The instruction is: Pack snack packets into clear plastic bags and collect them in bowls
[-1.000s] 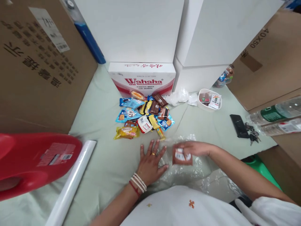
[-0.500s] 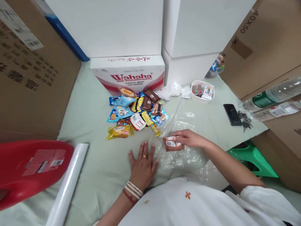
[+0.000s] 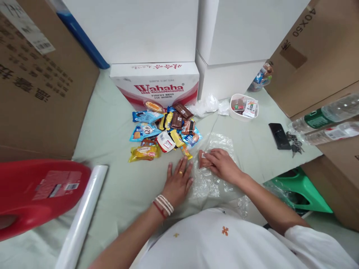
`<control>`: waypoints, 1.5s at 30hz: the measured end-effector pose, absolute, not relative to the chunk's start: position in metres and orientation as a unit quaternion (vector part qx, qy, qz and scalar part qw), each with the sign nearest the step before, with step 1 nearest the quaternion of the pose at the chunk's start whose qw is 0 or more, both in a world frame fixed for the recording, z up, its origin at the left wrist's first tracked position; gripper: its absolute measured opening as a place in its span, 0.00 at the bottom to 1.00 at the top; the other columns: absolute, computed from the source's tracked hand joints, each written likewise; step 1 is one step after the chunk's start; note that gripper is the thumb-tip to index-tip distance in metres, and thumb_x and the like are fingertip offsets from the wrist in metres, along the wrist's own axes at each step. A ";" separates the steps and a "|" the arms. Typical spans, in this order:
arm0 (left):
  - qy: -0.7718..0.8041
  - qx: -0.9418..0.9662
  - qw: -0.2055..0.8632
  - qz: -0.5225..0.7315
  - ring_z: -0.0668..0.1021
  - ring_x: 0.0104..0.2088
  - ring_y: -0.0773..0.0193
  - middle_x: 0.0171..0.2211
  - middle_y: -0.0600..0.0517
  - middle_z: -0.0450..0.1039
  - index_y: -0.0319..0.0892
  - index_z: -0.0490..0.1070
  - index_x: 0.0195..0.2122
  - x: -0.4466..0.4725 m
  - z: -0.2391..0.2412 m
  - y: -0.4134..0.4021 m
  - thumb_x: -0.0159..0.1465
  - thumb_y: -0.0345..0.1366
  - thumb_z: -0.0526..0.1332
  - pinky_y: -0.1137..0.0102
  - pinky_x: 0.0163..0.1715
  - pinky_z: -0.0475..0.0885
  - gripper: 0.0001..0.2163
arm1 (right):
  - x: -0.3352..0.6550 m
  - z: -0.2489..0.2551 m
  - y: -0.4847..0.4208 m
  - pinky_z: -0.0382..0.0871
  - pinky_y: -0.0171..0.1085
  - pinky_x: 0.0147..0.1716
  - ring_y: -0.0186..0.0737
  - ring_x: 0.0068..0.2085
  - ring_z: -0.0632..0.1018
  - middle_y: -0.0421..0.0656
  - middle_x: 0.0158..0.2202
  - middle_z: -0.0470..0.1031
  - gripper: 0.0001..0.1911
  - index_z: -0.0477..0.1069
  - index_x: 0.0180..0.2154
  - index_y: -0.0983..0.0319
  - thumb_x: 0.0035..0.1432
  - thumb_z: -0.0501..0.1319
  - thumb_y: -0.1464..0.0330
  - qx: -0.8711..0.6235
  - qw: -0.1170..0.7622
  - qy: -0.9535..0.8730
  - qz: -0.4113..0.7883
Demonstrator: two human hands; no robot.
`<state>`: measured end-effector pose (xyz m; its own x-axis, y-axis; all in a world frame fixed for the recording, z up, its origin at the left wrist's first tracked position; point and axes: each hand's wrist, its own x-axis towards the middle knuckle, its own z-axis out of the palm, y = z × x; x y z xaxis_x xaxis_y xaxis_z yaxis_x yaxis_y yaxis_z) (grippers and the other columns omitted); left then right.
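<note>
My right hand (image 3: 225, 164) is closed on a small brown snack packet (image 3: 202, 160), with the fingers covering much of it. Below that packet a clear, crinkled plastic bag (image 3: 209, 188) is spread on the pale green cloth. To the left, my left hand (image 3: 178, 180) lies palm down at the bag's edge, fingers apart and nothing held. Just beyond its fingertips is a pile of wrapped snacks, among them a yellow packet (image 3: 144, 152), a blue packet (image 3: 144, 131), a white-and-red packet (image 3: 166, 142) and a dark brown packet (image 3: 183, 111).
A Wahaha carton (image 3: 159, 87) stands behind the pile. Toward the right are a white tub (image 3: 243, 116) of small packets, a black phone (image 3: 279, 136), keys (image 3: 295, 144) and plastic bottles (image 3: 325, 116). A red plastic item (image 3: 42, 194) and a white roll (image 3: 84, 213) lie left.
The brown packet, held in my right hand, has shifted slightly away from me and turned, so its white label is mostly covered. My left hand has slid right, closer to the bag.
</note>
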<state>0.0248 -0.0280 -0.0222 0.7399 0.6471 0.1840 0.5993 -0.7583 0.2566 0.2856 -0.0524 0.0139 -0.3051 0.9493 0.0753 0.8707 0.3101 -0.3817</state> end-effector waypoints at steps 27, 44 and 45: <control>0.373 0.869 0.275 0.175 0.80 0.38 0.57 0.33 0.48 0.79 0.44 0.74 0.35 -0.004 0.001 0.019 0.72 0.40 0.52 0.62 0.43 0.74 0.13 | 0.353 0.034 -0.099 0.73 0.39 0.46 0.40 0.42 0.79 0.46 0.39 0.80 0.15 0.78 0.43 0.60 0.74 0.54 0.63 -0.518 0.228 -0.764 0.311; 0.309 0.896 0.080 0.310 0.77 0.43 0.55 0.48 0.45 0.80 0.47 0.73 0.56 0.037 0.013 -0.024 0.67 0.25 0.54 0.59 0.45 0.72 0.20 | 0.317 0.020 0.055 0.66 0.47 0.57 0.53 0.59 0.71 0.57 0.58 0.74 0.37 0.59 0.69 0.66 0.63 0.68 0.63 -0.583 0.076 -0.792 0.164; 0.288 0.913 0.095 0.273 0.78 0.43 0.56 0.50 0.45 0.80 0.46 0.73 0.58 0.048 0.011 -0.027 0.67 0.25 0.54 0.59 0.45 0.72 0.21 | 0.311 0.017 0.059 0.66 0.46 0.55 0.54 0.57 0.73 0.57 0.54 0.76 0.37 0.62 0.67 0.67 0.61 0.69 0.64 -0.594 0.064 -0.783 0.173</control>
<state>0.0478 -0.0268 0.0105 0.6852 0.5776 0.4437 0.4742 -0.8162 0.3301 0.3109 0.0593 0.0169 -0.2853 0.9526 -0.1051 0.9082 0.2337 -0.3472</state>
